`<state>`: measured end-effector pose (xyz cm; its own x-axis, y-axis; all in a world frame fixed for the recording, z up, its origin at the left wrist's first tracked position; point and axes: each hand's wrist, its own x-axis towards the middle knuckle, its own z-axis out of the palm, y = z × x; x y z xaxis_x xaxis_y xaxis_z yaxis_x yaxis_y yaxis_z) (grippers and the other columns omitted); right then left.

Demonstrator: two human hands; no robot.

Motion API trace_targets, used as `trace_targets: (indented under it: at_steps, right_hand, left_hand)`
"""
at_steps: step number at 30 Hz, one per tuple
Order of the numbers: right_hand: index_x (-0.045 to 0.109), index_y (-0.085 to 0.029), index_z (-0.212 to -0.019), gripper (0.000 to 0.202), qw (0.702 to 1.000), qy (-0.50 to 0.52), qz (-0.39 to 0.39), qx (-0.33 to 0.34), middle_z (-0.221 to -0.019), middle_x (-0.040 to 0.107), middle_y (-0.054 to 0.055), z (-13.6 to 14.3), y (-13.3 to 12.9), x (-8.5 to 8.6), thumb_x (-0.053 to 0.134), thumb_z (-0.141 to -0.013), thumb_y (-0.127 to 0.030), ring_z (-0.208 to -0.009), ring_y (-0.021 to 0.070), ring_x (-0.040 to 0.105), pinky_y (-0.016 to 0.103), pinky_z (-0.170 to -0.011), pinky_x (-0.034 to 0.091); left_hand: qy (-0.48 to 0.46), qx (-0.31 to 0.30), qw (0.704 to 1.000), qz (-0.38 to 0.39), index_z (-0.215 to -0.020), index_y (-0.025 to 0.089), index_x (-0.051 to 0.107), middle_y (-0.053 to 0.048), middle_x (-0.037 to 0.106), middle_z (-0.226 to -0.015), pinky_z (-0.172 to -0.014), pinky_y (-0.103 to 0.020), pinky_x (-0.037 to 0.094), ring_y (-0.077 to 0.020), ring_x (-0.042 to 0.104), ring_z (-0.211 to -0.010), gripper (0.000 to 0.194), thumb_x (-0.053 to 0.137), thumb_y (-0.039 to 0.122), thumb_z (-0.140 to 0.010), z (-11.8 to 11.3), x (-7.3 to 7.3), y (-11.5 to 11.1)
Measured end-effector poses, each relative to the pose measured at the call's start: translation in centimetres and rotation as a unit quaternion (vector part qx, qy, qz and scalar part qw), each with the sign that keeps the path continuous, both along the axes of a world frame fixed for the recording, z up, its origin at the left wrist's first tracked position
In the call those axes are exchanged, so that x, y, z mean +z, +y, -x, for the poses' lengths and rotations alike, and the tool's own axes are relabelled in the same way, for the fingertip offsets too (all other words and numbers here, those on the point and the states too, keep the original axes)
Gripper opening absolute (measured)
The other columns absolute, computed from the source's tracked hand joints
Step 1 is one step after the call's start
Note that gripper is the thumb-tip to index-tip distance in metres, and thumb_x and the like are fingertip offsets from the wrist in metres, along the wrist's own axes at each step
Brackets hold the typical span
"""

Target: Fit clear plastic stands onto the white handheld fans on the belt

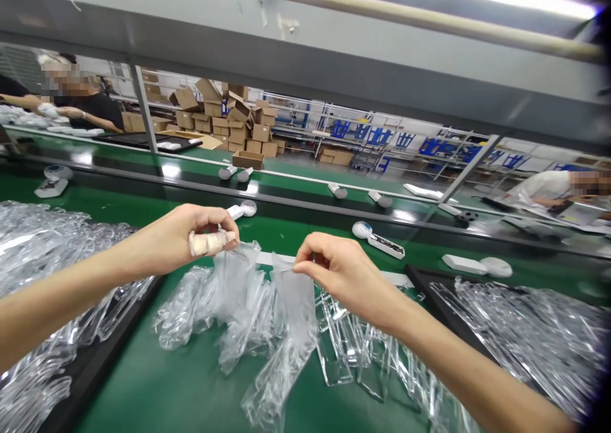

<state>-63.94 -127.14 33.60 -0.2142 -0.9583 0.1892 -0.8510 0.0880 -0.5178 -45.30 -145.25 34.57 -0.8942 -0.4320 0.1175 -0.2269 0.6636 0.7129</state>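
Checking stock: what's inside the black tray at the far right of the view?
A heap of clear plastic pieces lies in the black tray. Anything beneath the heap is covered, and the right forearm hides the tray's near edge.

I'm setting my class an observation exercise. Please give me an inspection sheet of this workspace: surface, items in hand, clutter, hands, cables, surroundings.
Surface: green worktop, partly covered.
Items in hand: transparent bag at the right hand; more bags to its left, transparent frames to its right.
Clutter: left pile and right pile of transparent pieces; white devices beyond.
Right hand: pinching the bag's top edge.
Left hand: wrapped finger, at another bag's top; grip unclear.
Cables: nothing seen clearly.
Surroundings: overhead beam, cardboard boxes, co-workers on both sides.
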Motion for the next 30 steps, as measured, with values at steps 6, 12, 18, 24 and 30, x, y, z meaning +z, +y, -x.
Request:
trace_targets:
  at_steps: [6,12,18,24,30]
  right_hand:
    - [0.056,-0.019,-0.067,0.019,0.995,0.039,0.087,0.023,-0.073,0.055,-0.001,0.4,-0.4,0.6,0.065,-0.083,-0.025,-0.064,0.0103,0.049,0.024,-0.057,0.034]
    - [0.053,-0.019,-0.064,0.024,0.993,0.006,0.107,0.048,-0.065,0.054,-0.003,-0.1,-0.8,1.1,0.066,-0.082,-0.029,-0.059,0.0095,0.047,0.023,-0.054,0.032]
    - [0.054,-0.018,-0.063,0.023,0.991,-0.032,0.122,0.046,-0.059,0.052,-0.004,-0.3,-0.7,2.1,0.065,-0.081,-0.027,-0.053,0.0079,0.042,0.022,-0.049,0.031]
    - [0.054,-0.018,-0.063,0.023,0.985,-0.04,0.162,0.034,-0.059,0.053,-0.004,-0.1,-1.9,2.4,0.067,-0.08,-0.028,-0.052,0.0072,0.043,0.022,-0.05,0.032]
    - [0.05,-0.017,-0.062,0.026,0.943,-0.27,0.187,0.052,-0.053,0.051,-0.006,-1.6,-5.2,2.5,0.067,-0.077,-0.03,-0.044,0.0048,0.046,0.018,-0.043,0.036]
  left_hand:
    - [0.025,-0.021,0.999,0.019,-0.074,0.018,0.063,-0.006,0.063,-0.091,-0.068,-0.025,0.046,-0.0193,0.058,-0.078,0.031,0.056,0.048,-0.078,0.0,0.6,0.4]
    - [0.056,-0.051,0.997,0.003,-0.072,0.019,0.067,-0.005,0.062,-0.092,-0.072,-0.024,0.048,-0.02,0.06,-0.086,0.023,0.063,0.042,-0.074,0.1,1.5,0.8]
    - [0.024,-0.033,0.994,-0.097,-0.07,0.017,0.065,-0.002,0.061,-0.068,-0.058,-0.023,0.045,-0.016,0.057,-0.066,0.026,0.068,0.043,-0.065,0.3,1.8,1.0]
    - [0.06,0.003,0.992,-0.114,-0.07,0.016,0.064,-0.005,0.062,-0.105,-0.042,-0.022,0.037,-0.0094,0.053,-0.054,0.028,0.072,0.041,-0.06,0.3,2.8,1.4]
    - [0.092,-0.058,0.96,-0.257,-0.077,0.015,0.058,-0.002,0.062,-0.075,-0.049,-0.022,0.045,-0.0099,0.056,-0.053,0.026,0.074,0.032,-0.064,2.0,3.1,1.7]
